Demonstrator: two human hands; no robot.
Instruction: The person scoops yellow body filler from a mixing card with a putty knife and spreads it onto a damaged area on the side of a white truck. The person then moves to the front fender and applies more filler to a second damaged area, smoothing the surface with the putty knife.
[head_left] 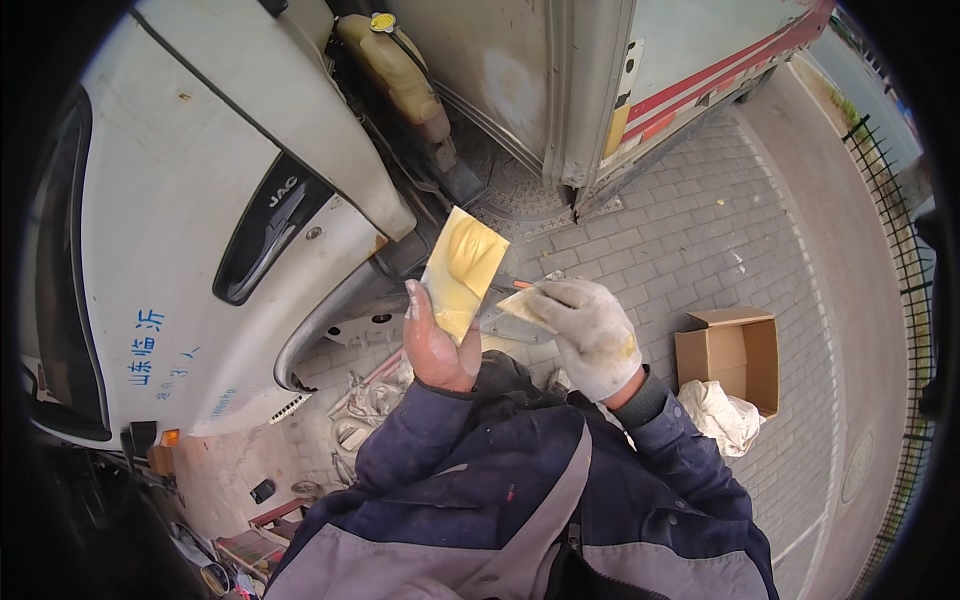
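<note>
My left hand (438, 348), bare and dusted with white, grips a thin flat board (443, 283) from below. On the board's upper part sits a thick smear of yellow putty (474, 254). A whitish, stained work glove covers my right hand (592, 335), whose fingers are closed on a putty spreader (519, 304). The spreader's flat blade is coated in yellow and points toward the board, a small gap away from it. Much of its grip is hidden by the glove.
A white truck cab door (190, 230) with a black handle (275, 226) stands at left. Behind it are a yellowish fluid tank (395, 70) and the cargo box (500, 60). An open cardboard box (740, 355) and white cloth sack (722, 415) rest on paving at right, near a fence (905, 290).
</note>
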